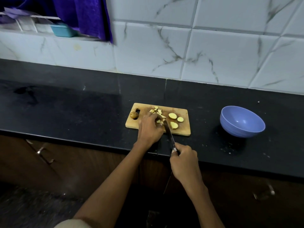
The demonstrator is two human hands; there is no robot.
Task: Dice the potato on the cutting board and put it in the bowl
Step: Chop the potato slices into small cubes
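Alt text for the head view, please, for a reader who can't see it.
A person's left hand steadies potato pieces on a wooden cutting board while the right hand cuts with a knife. Three round slices wait uncut; an empty blue bowl sits right, on the black counter.

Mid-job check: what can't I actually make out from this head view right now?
- What the left hand pins on the cutting board: covered by the hand.
- Where the knife tip meets the potato: too small, partly behind the fingers.
- Count of diced potato pieces: too small, some under the hand.
- Knife handle: wrapped by the right hand.
- Teal tub's contents: blurred, half behind the purple cloth.
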